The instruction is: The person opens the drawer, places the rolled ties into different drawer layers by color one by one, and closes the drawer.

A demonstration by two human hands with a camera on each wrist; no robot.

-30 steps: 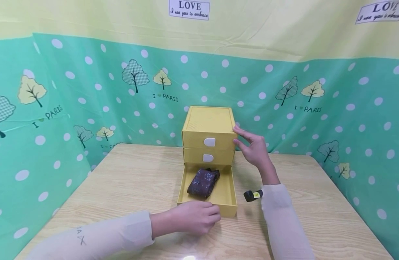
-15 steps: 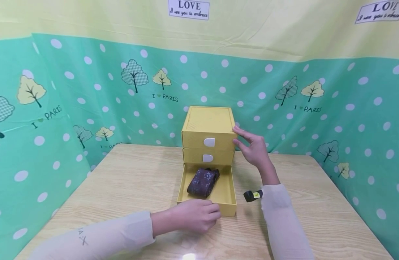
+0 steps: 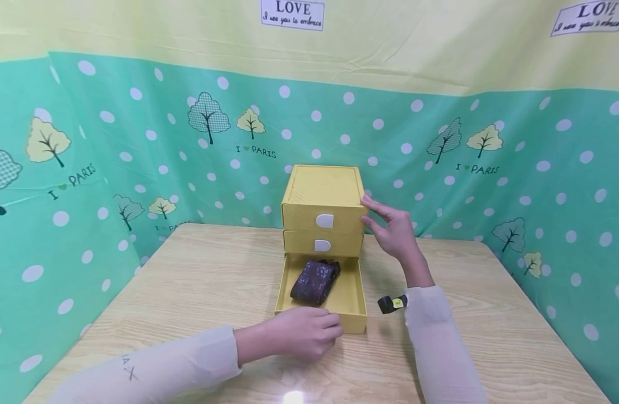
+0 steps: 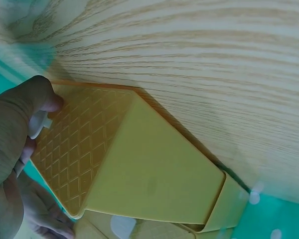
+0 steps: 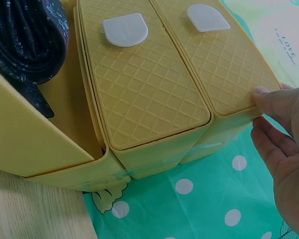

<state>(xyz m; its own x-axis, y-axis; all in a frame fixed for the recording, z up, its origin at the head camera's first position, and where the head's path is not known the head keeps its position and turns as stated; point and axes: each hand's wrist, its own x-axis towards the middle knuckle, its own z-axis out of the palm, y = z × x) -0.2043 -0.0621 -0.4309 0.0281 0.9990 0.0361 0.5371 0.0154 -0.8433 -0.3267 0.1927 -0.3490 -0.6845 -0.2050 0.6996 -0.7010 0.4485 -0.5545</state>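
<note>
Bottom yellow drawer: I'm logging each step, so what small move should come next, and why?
Probably push the bottom yellow drawer in. It stands open with the dark patterned cloth inside, the left hand holds its front, and the right hand steadies the yellow plastic cabinet.
</note>
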